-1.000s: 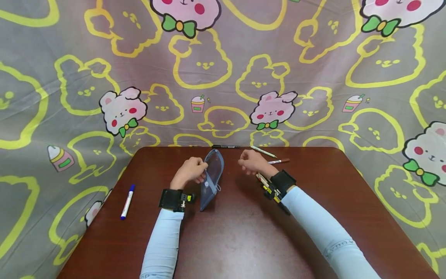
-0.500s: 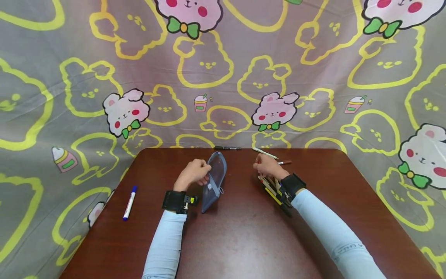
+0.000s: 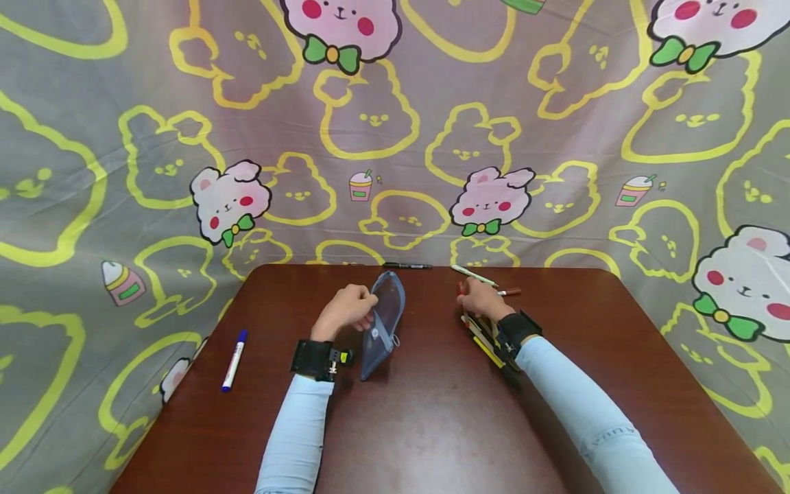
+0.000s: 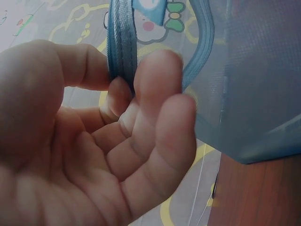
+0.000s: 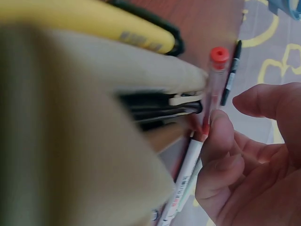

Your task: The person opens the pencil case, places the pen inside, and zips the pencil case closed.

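- My left hand (image 3: 348, 309) pinches the zipper edge of the blue mesh pouch (image 3: 382, 322), which stands on edge near the middle of the tabletop (image 3: 432, 412), much as a second ago.
- My right hand (image 3: 481, 300) has travelled from beside the pouch toward the far edge; its fingers (image 5: 221, 141) now curl onto a red-capped pen (image 5: 214, 89).
- More pens (image 3: 484, 336) lie bunched by my right wrist.
- A blue marker (image 3: 234, 359) lies by the left edge.

Pale blue long sleeves, black wrist straps carrying small cameras, bare hands
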### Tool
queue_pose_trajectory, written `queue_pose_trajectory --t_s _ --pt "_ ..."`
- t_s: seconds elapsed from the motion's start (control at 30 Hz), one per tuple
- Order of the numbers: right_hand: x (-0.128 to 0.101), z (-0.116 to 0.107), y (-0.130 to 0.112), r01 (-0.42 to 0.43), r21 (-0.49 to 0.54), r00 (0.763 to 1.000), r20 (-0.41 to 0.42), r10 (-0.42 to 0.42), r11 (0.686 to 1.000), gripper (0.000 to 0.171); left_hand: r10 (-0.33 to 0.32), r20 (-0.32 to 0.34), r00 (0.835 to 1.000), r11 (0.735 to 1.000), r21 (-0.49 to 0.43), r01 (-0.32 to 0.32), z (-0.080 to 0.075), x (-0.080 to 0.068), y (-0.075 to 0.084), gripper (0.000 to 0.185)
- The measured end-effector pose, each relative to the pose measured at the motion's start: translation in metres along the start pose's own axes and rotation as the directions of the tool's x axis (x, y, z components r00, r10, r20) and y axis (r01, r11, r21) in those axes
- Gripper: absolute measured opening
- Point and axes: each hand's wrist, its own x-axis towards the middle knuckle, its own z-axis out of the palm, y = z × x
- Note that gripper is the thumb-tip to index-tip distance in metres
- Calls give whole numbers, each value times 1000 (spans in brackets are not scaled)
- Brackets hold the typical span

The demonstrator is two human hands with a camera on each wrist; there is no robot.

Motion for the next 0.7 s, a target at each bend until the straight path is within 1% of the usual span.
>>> queue_pose_trajectory --t_s 0.23,0.57,0.7 --pt "5 4 0 -63 -36 998 20 64 997 31 -6 1 1000 1000 -6 6 0 -2 1 26" --pt "11 8 4 -70 -15 997 26 70 997 36 1 1 1000 1000 -8 -1 1 -2 3 24" --pt "13 7 5 -73 8 996 47 72 997 32 0 2 1000 1000 -7 0 2 -1 3 24"
